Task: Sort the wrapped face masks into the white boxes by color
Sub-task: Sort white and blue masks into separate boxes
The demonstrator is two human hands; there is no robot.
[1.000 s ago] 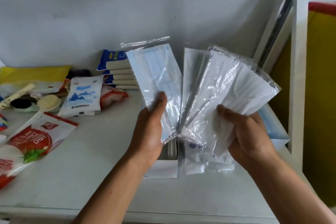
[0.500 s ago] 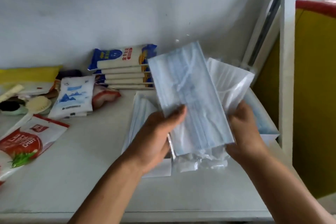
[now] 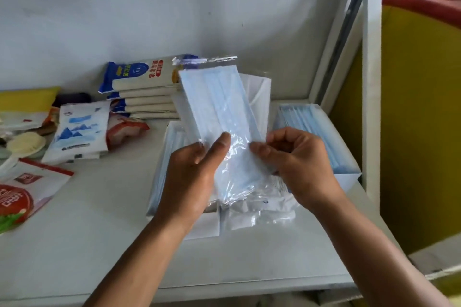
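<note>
Crinkled clear plastic sheathes the flat blue mask point(image 3: 219, 107) pinched by left hand point(image 3: 192, 177) and right hand point(image 3: 299, 162).

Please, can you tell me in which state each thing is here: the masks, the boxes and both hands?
blue wrapped mask, in its clear wrapper, held up tilted above the boxes.
white wrapped mask, upright behind the blue one; its grip is hidden.
left hand, grips the blue wrapped mask, thumb in front.
right hand, pinches its right edge.
right white box, open, holds blue masks.
left white box, open, mostly hidden by the left hand.
</note>
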